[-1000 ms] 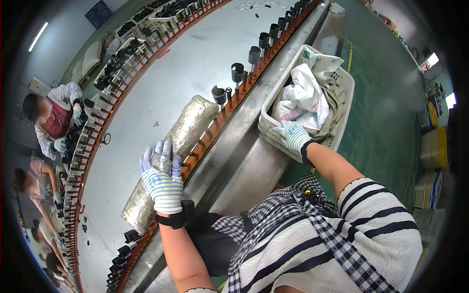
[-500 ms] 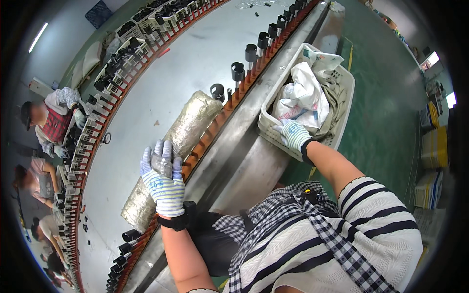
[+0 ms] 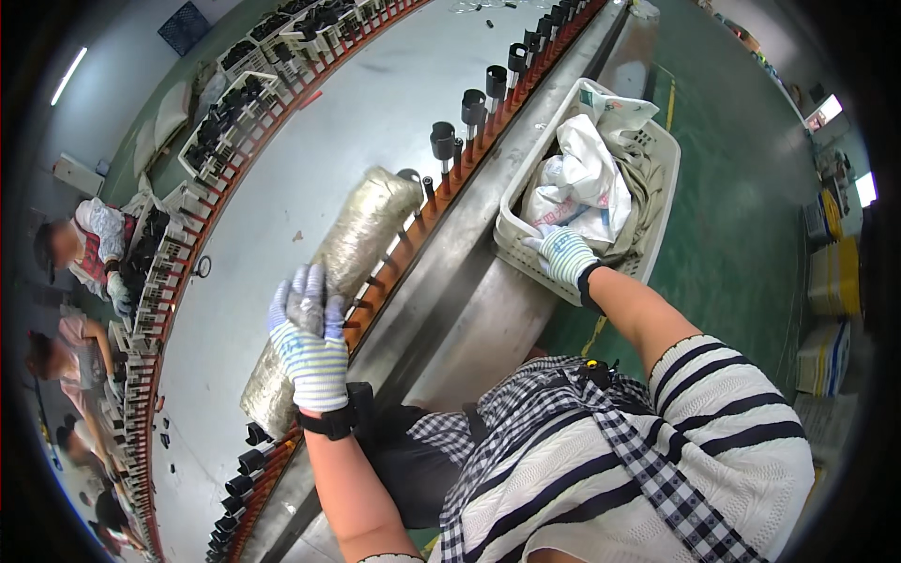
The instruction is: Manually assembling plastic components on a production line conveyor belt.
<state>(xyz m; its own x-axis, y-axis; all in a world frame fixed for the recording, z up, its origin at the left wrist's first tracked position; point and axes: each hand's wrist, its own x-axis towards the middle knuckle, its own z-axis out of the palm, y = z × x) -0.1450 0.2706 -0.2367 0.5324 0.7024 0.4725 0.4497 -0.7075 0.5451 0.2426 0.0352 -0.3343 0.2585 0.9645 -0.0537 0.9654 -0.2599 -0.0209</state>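
Black cups (image 3: 443,141) shifted along orange rail (image 3: 402,255), one now part-hidden by foil-like roll (image 3: 361,230) | roll laid beside rail, over counter (image 3: 263,206) | left hand (image 3: 312,364): grip spread across roll, apparently for steadying; any pinch cannot be told | right hand (image 3: 570,255): grip closed over rim of basket (image 3: 511,244), seemingly for bracing

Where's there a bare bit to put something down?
The tabletop, between the shiny wrapped roll and the far pegged rail, has most room. It's crowded along the near row of black cups and in the basket, holding a white bag and cloth.
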